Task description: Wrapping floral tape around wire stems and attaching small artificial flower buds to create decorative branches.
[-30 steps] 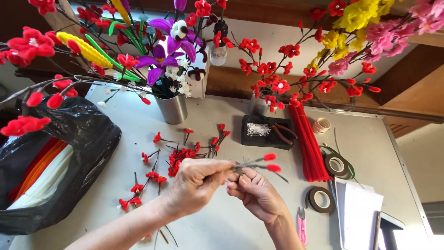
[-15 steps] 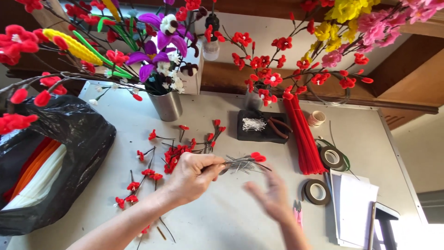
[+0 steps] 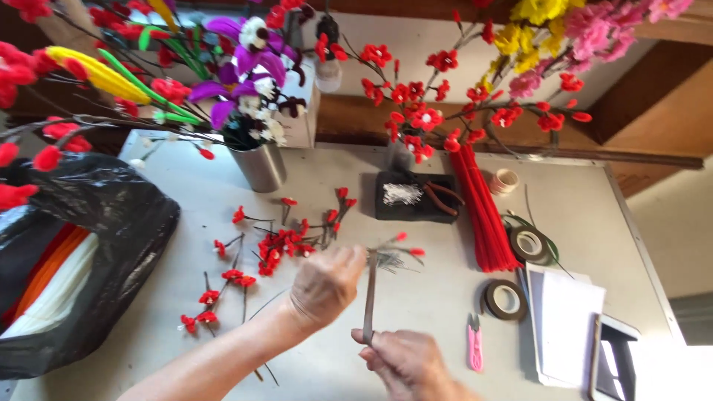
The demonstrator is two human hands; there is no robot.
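My left hand [image 3: 325, 286] pinches the top of a thin grey-brown stem [image 3: 369, 301] that ends in a small cluster of red buds and fine wire tips [image 3: 394, 256]. My right hand [image 3: 405, 364] grips the lower end of that same stem, near the table's front edge. The stem runs almost upright between the two hands. Just left of my left hand, several finished sprigs with small red flowers [image 3: 278, 245] lie scattered on the grey table [image 3: 416, 312].
A metal vase of artificial flowers [image 3: 256, 167] stands at the back. A black tray with pliers [image 3: 416, 197], a bundle of red stems [image 3: 483, 215], two dark tape rolls [image 3: 506, 298], pink snips [image 3: 474, 350], white papers [image 3: 568, 327] and a black plastic bag [image 3: 82, 252] surround me.
My right hand let go near the bud cluster, dropped toward the table's front edge and now grips the stem's lower end. The stem turned from lying sideways to nearly upright.
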